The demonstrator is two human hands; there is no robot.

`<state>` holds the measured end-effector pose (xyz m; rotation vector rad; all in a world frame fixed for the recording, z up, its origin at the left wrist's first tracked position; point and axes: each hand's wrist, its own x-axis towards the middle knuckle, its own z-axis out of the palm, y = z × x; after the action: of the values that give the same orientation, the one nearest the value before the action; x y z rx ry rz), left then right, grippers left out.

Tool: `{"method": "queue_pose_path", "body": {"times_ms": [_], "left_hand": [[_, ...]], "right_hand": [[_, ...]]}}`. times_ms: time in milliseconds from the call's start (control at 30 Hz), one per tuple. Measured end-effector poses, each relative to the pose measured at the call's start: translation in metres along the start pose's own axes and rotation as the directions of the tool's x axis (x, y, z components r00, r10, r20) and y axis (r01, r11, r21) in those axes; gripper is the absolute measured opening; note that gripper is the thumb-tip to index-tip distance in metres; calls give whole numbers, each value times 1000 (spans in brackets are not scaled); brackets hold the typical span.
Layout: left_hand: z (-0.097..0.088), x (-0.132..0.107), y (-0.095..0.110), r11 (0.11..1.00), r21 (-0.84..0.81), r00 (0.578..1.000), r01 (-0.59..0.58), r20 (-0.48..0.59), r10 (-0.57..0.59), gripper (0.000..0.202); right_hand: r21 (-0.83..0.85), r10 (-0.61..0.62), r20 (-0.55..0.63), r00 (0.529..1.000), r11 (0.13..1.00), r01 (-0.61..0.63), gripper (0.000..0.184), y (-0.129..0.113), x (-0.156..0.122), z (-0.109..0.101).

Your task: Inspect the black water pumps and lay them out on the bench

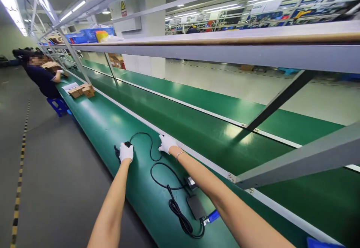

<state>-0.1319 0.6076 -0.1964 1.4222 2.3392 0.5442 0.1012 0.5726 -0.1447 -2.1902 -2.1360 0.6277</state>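
My left hand, in a white glove, is closed around a black power adapter, mostly covered by the fingers. Its bundled black cord sticks out on the left. From the adapter a thin black cable loops over the green bench toward my right hand. That hand, also gloved, is curled at the bench's pale rail, with a small dark bit at its fingertips; what it holds is hidden. Nearer to me lies a second black adapter with a coiled cord, partly beside my right forearm.
Small cardboard boxes sit farther along the green bench. A co-worker sits at the far left. Grey slanted posts hold a shelf above the bench. A blue object lies by my right forearm.
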Motion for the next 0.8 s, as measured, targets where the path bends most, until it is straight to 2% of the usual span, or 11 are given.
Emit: {"method": "queue_pose_path", "body": {"times_ms": [100,200,300,400,500,600,667,700,800], "left_hand": [[7,5,-2,998,64,1000,15,14,-16,49],[-5,-4,1,997,61,999,-49,-9,49,68],[-12,-37,12,979,-5,979,-204,-1,204,72],[-5,-92,35,928,-126,924,-351,118,365,62],[1,-150,63,872,-279,827,-401,300,476,47],[-14,-196,88,839,-417,711,-349,466,527,40],[-38,-221,102,824,-495,610,-276,572,548,36],[-52,-233,108,818,-529,546,-227,626,557,35],[-101,-267,124,801,-595,355,-57,738,574,47]], "right_hand": [[-13,2,11,1000,1000,-2,52,20,-26,0],[-60,155,68,986,987,-151,57,43,-76,9],[-112,333,161,929,941,-318,57,56,-123,28],[-109,339,157,927,939,-325,46,58,-147,39],[-73,239,100,966,970,-233,38,58,-161,29],[-40,77,19,997,996,-76,40,59,-190,-1],[-22,-74,-52,996,997,73,46,58,-220,-30],[-17,-154,-86,984,988,153,50,57,-237,-47],[-19,-366,-161,917,930,368,55,55,-292,-107]]}}
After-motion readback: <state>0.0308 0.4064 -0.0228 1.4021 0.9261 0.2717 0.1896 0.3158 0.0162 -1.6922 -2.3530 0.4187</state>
